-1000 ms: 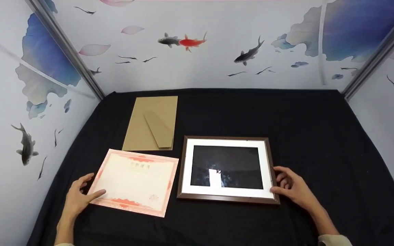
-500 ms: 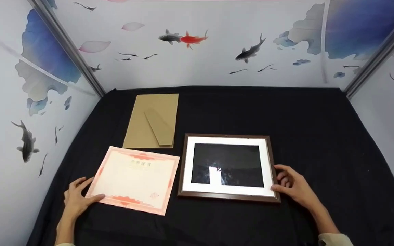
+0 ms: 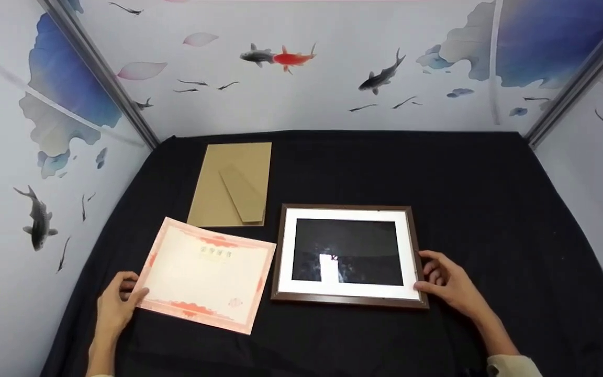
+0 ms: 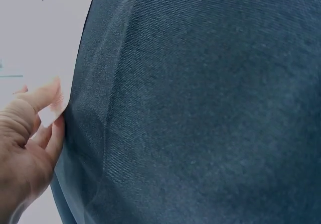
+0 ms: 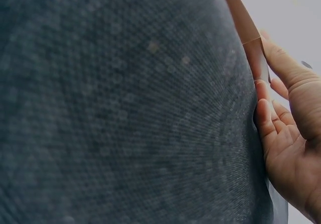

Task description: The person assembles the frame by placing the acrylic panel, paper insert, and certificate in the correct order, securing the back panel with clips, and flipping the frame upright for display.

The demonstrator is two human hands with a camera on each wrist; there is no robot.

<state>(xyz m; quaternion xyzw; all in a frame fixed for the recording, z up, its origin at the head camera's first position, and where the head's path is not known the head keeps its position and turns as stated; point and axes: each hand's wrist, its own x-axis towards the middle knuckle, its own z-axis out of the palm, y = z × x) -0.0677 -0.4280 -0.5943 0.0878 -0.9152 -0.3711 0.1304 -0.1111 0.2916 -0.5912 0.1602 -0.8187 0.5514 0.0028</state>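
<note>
My left hand point(image 3: 117, 303) pinches the lower left corner of a certificate point(image 3: 212, 283), a cream sheet with a pink-red border. In the left wrist view, the thumb lies over the sheet point(image 4: 55, 38) and the fingers are beneath it. The certificate's right edge comes close to a brown picture frame point(image 3: 348, 301) with a white mat and a dark, reflective middle. My right hand point(image 3: 448, 283) grips the frame's right side, thumb on top and fingers curled at the outer edge. The right wrist view shows the frame's brown side point(image 5: 246, 18) against the thumb and fingers.
A tan backing board point(image 3: 233, 157) with a fold-out stand lies behind the certificate. Black cloth point(image 3: 469, 183) covers the table. White panels point(image 3: 327, 31) printed with fish and leaves enclose the back and both sides.
The left thumb and fingers have shifted left and closed on the certificate's corner, and its left side has risen slightly. My right hand has stayed on the picture frame.
</note>
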